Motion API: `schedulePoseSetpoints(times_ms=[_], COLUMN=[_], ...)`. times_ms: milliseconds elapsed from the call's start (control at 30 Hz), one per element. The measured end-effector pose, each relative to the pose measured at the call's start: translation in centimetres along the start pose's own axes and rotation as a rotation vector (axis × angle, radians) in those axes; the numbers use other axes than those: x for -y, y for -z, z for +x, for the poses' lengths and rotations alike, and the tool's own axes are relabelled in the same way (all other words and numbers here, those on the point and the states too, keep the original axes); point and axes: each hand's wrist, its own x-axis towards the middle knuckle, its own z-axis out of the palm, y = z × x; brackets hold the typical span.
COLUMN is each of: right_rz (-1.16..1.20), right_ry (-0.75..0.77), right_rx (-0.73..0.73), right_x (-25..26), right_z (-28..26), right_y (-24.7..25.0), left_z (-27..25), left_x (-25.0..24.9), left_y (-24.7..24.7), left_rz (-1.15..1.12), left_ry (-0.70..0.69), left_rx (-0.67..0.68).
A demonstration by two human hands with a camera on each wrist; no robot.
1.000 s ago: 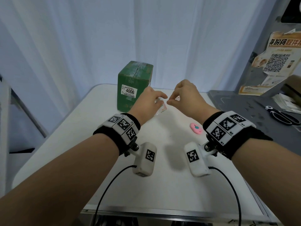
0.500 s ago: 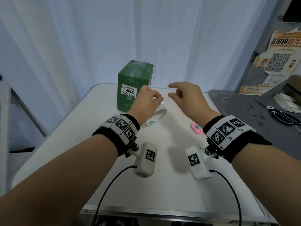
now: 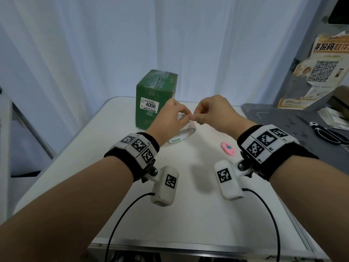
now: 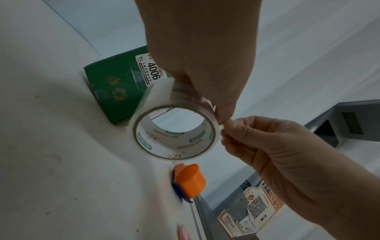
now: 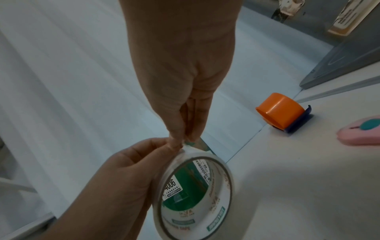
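Note:
A roll of clear packing tape (image 3: 186,132) with green and orange print is held above the white table (image 3: 170,214). My left hand (image 3: 184,118) grips the roll (image 4: 185,143) by its rim, thumb and fingers curled round it. My right hand (image 3: 195,118) meets it from the right, and its thumb and forefinger pinch the tape at the roll's upper edge (image 5: 192,148). In the right wrist view the pinching fingertips (image 5: 176,138) touch the left hand (image 5: 123,178). A green taped carton (image 3: 156,99) labelled 4006 stands just behind the hands.
A small pink cutter (image 3: 228,148) lies on the table under my right wrist. An orange tape dispenser (image 5: 281,110) sits at the table's far edge. Right of the table are a grey mat (image 3: 279,121) with scissors (image 3: 328,133) and a QR poster (image 3: 321,72). White curtains hang behind.
Half a second ago my right hand had drawn off the roll with its fingers spread. It has come back and pinches the tape at the rim; the left hand has kept hold of the roll.

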Motion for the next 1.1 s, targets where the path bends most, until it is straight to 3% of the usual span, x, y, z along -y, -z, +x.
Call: schedulePoseSetpoints(times_ms=[167,333,500,700,933,1100], right_rz=[0.215,0.236,0.326,0.629,0.340,-0.092], right_ry=[-0.008,-0.043,-0.089,-0.171,-0.034,0.144], right_rx=[-0.052,-0.094,-0.046,-0.149,-0.182,-0.192], right_x=[-0.5,-0.3,-0.3,-0.5,-0.4,-0.1], right_z=[-0.1,-0.2,-0.3,-0.5,-1.1,-1.6], right_y=[0.3,0.1,-0.2,0.0,-0.8,-1.0], left_z=[-0.6,-0.1,0.2,0.1,0.4,0.1], left_x=[-0.1,0.2,0.3,0.2,-0.4,-0.5], left_y=[0.4,0.4,-0.1,-0.4,-0.1,0.2], left_rz=[-0.091,-0.128,-0.087,-0.180,-0.248,-0.254], left_ry=[0.042,0.133,0.128,0.141,0.153,0.147], left_rx=[0.051,0.115,0.025,-0.027,-0.072,-0.041])
